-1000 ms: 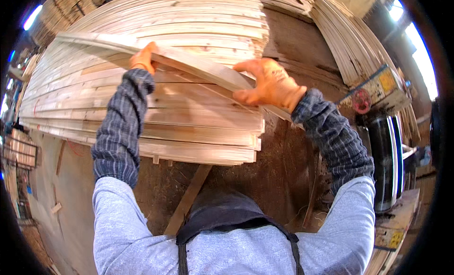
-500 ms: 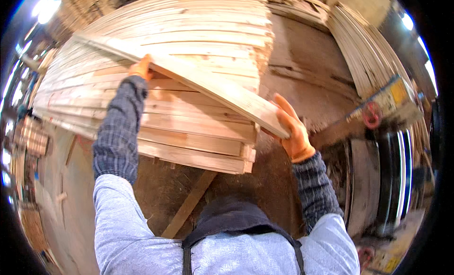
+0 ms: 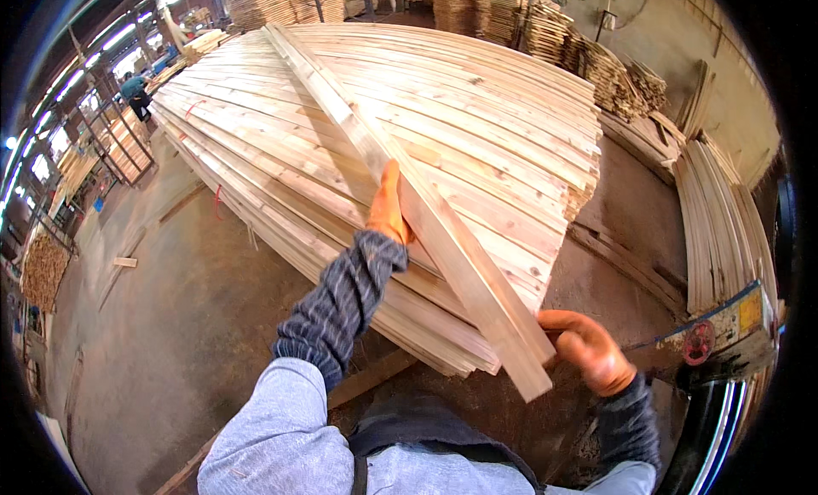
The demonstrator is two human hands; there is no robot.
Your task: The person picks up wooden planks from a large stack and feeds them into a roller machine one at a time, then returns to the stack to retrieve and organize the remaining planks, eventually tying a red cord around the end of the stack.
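Observation:
A long pale wooden board (image 3: 464, 265) slants over a wide stack of similar boards (image 3: 486, 120), its near end jutting past the stack's front corner. My left hand (image 3: 390, 207), in an orange glove, grips the board along its left edge, partway up its length. At the near end my right hand (image 3: 595, 352), gloved alike, has its fingers curled against the board's right edge; some fingertips are hidden by the wood. The board is turned so that its top and one narrow side both show.
A machine part with a red handwheel (image 3: 699, 342) stands at right. More boards (image 3: 716, 227) lie behind it, and stacked lumber (image 3: 477, 14) lines the back. At far left a person (image 3: 135, 93) stands near a metal rack (image 3: 119, 146). A small wood offcut (image 3: 125, 261) lies on the floor.
The view has swung left and up. The board now slants more steeply, with its side turned into view. My right hand has shifted from the end face to the board's right edge.

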